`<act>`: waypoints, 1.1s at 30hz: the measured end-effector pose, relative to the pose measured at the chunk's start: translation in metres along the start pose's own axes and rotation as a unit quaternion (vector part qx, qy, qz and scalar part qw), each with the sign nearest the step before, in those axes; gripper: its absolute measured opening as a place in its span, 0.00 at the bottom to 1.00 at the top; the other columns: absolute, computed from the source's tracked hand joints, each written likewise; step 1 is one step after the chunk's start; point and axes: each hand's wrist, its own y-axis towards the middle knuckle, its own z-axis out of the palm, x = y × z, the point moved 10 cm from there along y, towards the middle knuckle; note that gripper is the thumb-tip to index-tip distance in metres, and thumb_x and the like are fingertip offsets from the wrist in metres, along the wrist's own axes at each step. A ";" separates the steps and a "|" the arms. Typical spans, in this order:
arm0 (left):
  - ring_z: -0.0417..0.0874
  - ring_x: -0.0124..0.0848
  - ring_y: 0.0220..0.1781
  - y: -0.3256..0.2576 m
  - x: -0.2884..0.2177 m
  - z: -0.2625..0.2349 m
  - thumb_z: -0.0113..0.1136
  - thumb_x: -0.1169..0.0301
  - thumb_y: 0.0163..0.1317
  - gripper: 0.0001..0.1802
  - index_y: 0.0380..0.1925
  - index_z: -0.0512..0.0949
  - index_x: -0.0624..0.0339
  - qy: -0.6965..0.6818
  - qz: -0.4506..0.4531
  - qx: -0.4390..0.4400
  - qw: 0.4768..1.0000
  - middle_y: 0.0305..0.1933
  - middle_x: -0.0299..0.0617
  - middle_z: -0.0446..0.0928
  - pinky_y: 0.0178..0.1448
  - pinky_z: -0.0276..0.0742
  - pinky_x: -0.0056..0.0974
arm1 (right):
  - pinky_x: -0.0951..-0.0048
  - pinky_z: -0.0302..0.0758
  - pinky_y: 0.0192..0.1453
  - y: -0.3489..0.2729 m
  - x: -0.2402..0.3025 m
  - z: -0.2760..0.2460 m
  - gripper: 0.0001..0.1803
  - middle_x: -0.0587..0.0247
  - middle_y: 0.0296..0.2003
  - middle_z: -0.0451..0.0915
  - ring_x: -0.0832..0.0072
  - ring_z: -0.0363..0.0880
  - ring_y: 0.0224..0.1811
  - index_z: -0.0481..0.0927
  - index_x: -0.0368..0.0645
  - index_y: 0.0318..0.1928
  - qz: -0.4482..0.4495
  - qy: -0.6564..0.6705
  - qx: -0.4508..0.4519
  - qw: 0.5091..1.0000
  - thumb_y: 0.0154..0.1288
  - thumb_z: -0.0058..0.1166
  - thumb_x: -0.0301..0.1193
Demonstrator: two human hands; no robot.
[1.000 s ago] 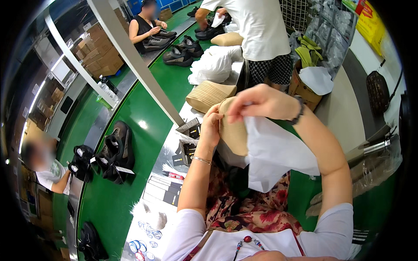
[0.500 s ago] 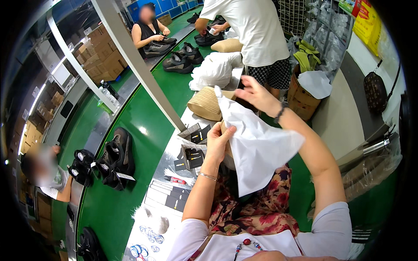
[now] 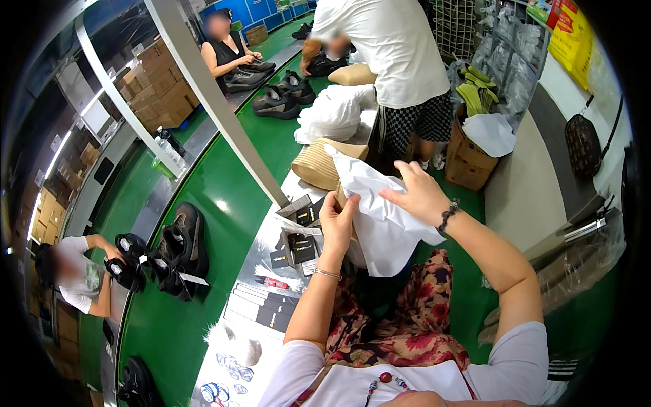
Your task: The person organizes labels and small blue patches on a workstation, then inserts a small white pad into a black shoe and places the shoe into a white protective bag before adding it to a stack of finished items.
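Observation:
A crumpled sheet of white paper (image 3: 381,234) hangs in front of me, its lower end loose above my lap. My left hand (image 3: 336,224) is closed on the paper's left edge, thumb in front. A tan piece shows behind that grip, but its kind is hidden. My right hand (image 3: 422,195) lies against the paper's right side, thumb and fingers apart. Just beyond the paper, a ribbed tan paper form (image 3: 317,165) rests at the bench end. Beside my left wrist stands a small open box (image 3: 298,245) of black cards.
Black shoes (image 3: 180,251) stand on the green conveyor belt (image 3: 227,197) at left. A slanting metal post (image 3: 224,108) rises between belt and bench. White paper (image 3: 332,112) is heaped farther along. Another person (image 3: 380,51) stands ahead; a carton (image 3: 468,156) holds green pieces.
My right hand has come down and inward from above the sheet onto its right side. The paper's loose end has swung up and left. My left hand keeps its hold.

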 end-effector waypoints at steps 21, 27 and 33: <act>0.72 0.16 0.34 0.012 0.045 -0.012 0.54 0.69 0.63 0.07 0.37 0.75 0.60 -0.215 -0.050 -0.013 0.975 0.34 0.30 0.75 0.39 0.68 0.22 | 0.59 0.69 0.42 -0.003 0.040 0.046 0.10 0.43 0.35 0.75 0.51 0.74 0.39 0.77 0.37 0.30 -0.028 0.141 0.056 0.988 0.56 0.49 0.32; 0.78 0.24 0.38 0.010 0.049 -0.009 0.50 0.75 0.63 0.06 0.38 0.74 0.60 -0.306 -0.091 0.002 0.948 0.38 0.35 0.77 0.40 0.76 0.30 | 0.73 0.72 0.42 0.001 0.022 0.069 0.23 0.51 0.36 0.77 0.68 0.76 0.35 0.77 0.35 0.36 -0.035 0.351 -0.006 0.936 0.65 0.44 0.46; 0.77 0.21 0.33 0.005 0.034 -0.007 0.50 0.67 0.65 0.08 0.38 0.74 0.57 -0.218 -0.097 0.068 0.969 0.37 0.32 0.76 0.34 0.74 0.26 | 0.67 0.70 0.37 0.007 0.013 0.073 0.18 0.52 0.38 0.75 0.67 0.74 0.36 0.70 0.34 0.43 -0.015 0.211 0.008 0.977 0.63 0.50 0.38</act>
